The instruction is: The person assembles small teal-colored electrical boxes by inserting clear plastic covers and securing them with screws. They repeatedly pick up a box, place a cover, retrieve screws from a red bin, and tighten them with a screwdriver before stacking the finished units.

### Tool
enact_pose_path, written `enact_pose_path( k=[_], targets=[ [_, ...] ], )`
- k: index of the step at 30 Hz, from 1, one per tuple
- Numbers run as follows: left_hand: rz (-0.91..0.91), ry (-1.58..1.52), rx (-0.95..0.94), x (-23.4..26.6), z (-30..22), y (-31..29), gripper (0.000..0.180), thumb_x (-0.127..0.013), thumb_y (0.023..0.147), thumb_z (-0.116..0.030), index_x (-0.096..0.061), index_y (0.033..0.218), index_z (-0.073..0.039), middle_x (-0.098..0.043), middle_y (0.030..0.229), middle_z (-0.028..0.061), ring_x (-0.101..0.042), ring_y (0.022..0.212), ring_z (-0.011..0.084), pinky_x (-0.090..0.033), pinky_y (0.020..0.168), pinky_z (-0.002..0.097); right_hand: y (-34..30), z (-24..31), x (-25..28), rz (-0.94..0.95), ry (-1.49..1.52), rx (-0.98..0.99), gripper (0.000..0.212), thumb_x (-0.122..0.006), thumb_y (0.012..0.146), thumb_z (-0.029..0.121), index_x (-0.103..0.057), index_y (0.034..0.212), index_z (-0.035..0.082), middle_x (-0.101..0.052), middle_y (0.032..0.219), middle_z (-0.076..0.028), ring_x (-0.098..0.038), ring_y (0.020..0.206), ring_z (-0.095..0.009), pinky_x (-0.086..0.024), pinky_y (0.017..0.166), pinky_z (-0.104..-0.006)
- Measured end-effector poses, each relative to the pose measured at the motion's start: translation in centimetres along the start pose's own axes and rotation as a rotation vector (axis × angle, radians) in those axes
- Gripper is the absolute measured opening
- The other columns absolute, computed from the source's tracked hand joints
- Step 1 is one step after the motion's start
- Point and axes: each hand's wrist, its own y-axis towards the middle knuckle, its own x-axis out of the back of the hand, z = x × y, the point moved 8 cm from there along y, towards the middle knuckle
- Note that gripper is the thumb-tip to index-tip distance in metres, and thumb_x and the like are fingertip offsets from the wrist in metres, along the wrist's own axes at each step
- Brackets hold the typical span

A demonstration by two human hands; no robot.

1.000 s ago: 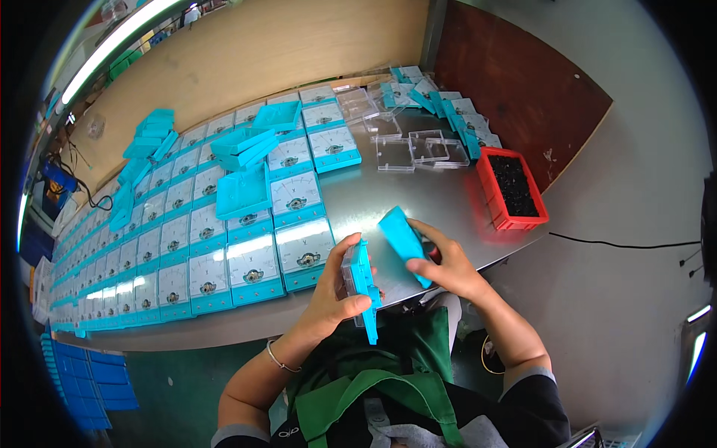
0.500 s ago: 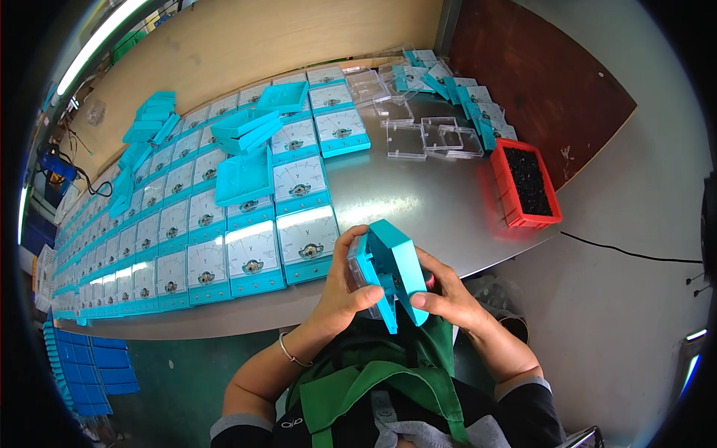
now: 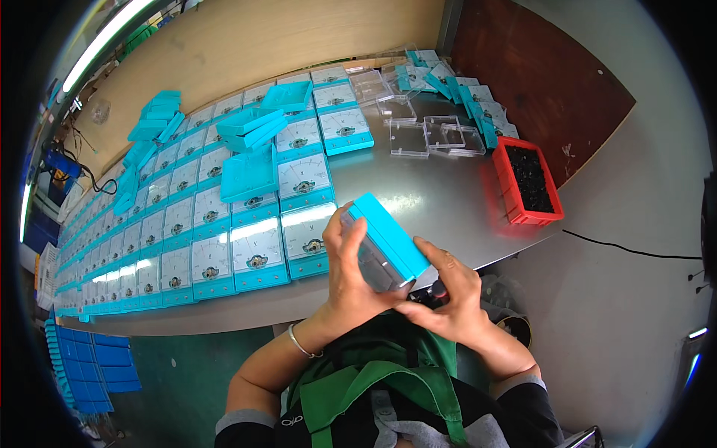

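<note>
Just below the centre of the frame, my left hand (image 3: 347,287) grips a meter case (image 3: 376,266). Its turquoise back (image 3: 388,233), tilted apart from the clear-fronted half a moment ago, now sits against it, so the two parts form one box. My right hand (image 3: 464,302) curls around a dark tool (image 3: 438,290), fingertips at the case's right end.

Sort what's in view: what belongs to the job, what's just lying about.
Likely part of the job:
turquoise-and-clear case, in the left hand
dark-and-red object, in the right hand
meters, loose turquoise shells, clear covers
red bin of black pieces

Seemingly just lying about:
black cable
blue stack, lower left
</note>
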Motion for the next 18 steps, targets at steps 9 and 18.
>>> enact_pose_path(
  k=[9,18],
  targets=[
    [0.721,0.295,-0.121,-4.2,1.5,0.8,0.078,-0.082,0.063,-0.024,-0.048,0.131,-0.012,-0.026,0.146,0.0223,-0.032,0.131,0.0446,-0.032,0.105,0.0549,3.2,-16.5,-0.8,0.214,0.358,-0.717,0.039,-0.065,0.085,0.031,-0.064,0.094,-0.007,-0.063,0.072,-0.009,-0.051,0.053,-0.011,-0.045,0.052,-0.0298],
    [0.927,0.465,-0.155,-5.9,8.0,3.1,0.069,-0.077,0.068,-0.015,-0.046,0.130,-0.008,-0.037,0.139,0.0196,-0.040,0.125,0.0436,-0.038,0.102,0.0491,13.4,-20.8,4.8,0.130,-0.892,-0.254,0.022,-0.064,0.073,0.024,-0.069,0.077,0.003,-0.067,0.078,-0.019,-0.067,0.076,-0.033,-0.054,0.063,-0.0433]
  ],
)
